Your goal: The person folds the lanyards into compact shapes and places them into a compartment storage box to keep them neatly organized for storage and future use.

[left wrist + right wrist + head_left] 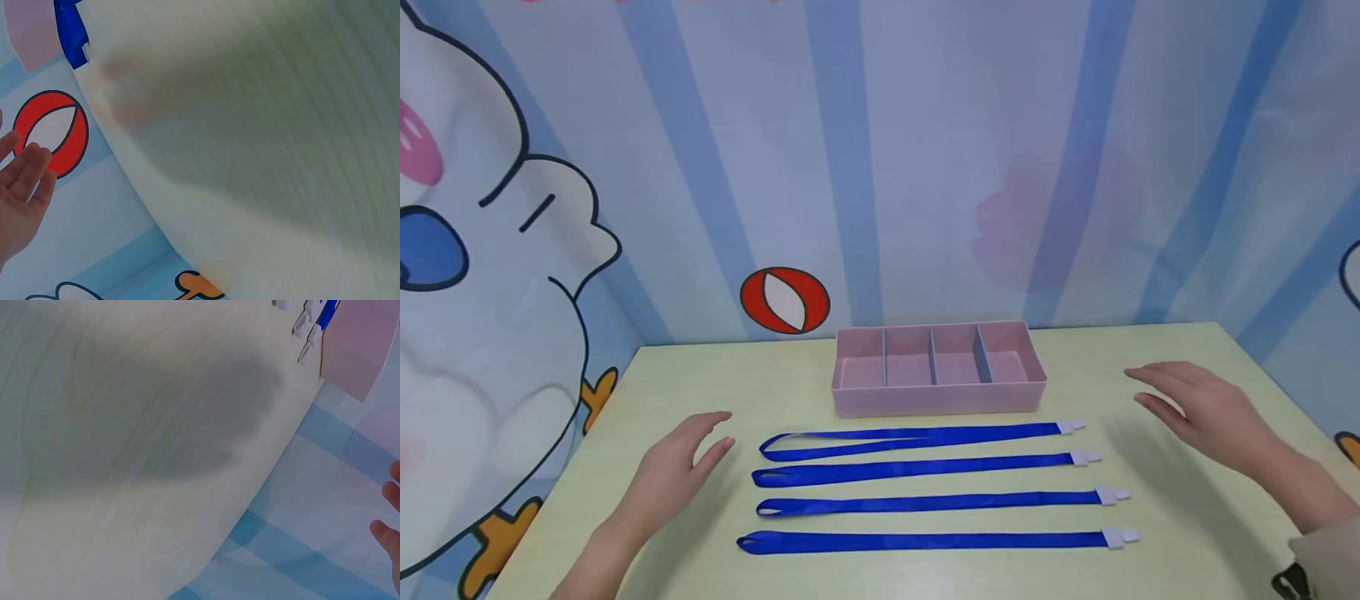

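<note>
On the table (722, 379), four lanyards (925, 502) lie before the tray (936, 401), the backdrop (917, 167) behind it

We are in a small tabletop booth, dressed like a children's play corner; whether it stands in a home, a studio or an office, we cannot tell. Directly behind the pale wood-grain table (700, 375), we see a backdrop (917, 167) striped in shades of blue, its ripples suggesting a hung sheet. The same blue print rises left and right of the table, enclosing us on three sides. A red-and-white ball (786, 301) is printed behind the table's back edge, and a large white cartoon figure (490, 333) looms to its left.
</note>
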{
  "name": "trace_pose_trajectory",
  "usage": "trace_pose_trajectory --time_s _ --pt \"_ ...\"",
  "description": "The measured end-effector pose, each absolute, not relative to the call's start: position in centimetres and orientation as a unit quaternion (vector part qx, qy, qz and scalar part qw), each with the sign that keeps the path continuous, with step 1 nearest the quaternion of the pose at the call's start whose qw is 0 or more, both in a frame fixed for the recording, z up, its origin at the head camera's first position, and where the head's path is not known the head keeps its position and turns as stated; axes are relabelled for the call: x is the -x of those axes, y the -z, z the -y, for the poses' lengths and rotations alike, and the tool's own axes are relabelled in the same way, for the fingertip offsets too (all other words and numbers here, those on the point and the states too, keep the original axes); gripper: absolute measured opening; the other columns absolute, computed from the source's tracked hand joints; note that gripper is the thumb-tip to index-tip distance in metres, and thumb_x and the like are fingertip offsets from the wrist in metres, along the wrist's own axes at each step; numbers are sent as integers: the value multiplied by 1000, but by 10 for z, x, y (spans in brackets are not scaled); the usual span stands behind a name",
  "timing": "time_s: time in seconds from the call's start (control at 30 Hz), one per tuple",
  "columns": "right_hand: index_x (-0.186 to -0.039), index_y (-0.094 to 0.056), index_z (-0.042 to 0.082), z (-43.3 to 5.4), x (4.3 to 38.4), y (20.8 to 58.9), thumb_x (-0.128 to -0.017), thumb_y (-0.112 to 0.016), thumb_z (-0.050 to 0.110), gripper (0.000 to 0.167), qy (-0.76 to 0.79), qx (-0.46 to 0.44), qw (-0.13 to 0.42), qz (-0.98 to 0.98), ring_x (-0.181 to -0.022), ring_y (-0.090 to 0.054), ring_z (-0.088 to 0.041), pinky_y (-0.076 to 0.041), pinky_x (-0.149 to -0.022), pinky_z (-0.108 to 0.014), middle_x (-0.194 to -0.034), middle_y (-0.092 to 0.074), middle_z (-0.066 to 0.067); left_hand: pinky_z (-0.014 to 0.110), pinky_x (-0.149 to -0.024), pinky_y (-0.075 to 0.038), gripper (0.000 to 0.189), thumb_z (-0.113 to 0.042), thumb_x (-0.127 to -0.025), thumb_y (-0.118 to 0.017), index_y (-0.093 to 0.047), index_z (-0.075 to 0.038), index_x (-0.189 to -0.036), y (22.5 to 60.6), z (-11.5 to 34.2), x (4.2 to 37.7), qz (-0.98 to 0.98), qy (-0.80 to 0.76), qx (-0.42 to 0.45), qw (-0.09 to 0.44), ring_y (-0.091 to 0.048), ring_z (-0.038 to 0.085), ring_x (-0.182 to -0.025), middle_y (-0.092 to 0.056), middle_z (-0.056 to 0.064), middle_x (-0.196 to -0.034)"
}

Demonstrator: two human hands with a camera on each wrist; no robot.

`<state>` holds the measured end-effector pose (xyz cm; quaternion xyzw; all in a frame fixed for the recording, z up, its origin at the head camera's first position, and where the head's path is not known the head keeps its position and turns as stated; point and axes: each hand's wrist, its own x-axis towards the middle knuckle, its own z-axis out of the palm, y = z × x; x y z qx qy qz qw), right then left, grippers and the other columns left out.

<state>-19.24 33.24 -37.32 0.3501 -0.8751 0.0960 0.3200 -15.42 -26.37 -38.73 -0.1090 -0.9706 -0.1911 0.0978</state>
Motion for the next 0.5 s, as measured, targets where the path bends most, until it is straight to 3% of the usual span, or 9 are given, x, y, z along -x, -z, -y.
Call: trace_pose_trajectory --time_s 0.07,0.27,0.33,0.4,0.43,0.5 --pt "-104 -66 4 -330 196 378 -98 -27 51 61 -99 -351 325 873 -84 -63 -28 -50 -64 -42 -94 -67 -11 52 -89 -45 42 -29 -94 -57 -54 -4 -127 392 262 159 969 206 104 91 -54 35 -110 -55 18 -125" --pt "-99 -69 5 -326 203 387 -96 -21 53 68 -106 -342 289 888 -76 -64 -25 -53 -59 -42 -88 -68 -9 48 -84 -50 36 -21 -91 -62 -57 -3 -122 404 259 170 963 228 118 87 -59 32 -102 -59 16 -119" --pt "-97 -69 5 -325 203 390 -96 -45 43 45 -108 -334 271 896 -75 -64 -24 -54 -60 -40 -87 -68 -8 45 -80 -52 35 -18 -89 -64 -58 -3 -121 406 257 173 960 232 131 85 -60 31 -99 -60 15 -117" --pt "-96 -70 5 -325 203 395 -88 -65 25 22 -111 -327 257 903 -74 -64 -23 -54 -60 -39 -86 -68 -7 43 -77 -53 35 -15 -88 -65 -59 -3 -120 408 256 175 958 236 146 76 -61 30 -97 -61 15 -115" --pt "-95 -70 5 -325 203 397 -80 -73 15 18 -114 -325 251 905 -74 -64 -22 -54 -60 -38 -85 -68 -6 42 -77 -53 36 -13 -87 -66 -59 -2 -120 409 256 176 957 236 151 70 -61 29 -97 -61 15 -115" --pt "-94 -70 4 -323 203 401 -62 -78 -5 34 -123 -323 238 907 -73 -64 -22 -53 -59 -36 -84 -68 -6 41 -76 -53 36 -10 -85 -67 -59 -2 -120 411 256 177 958 230 161 57 -61 29 -96 -61 15 -115"
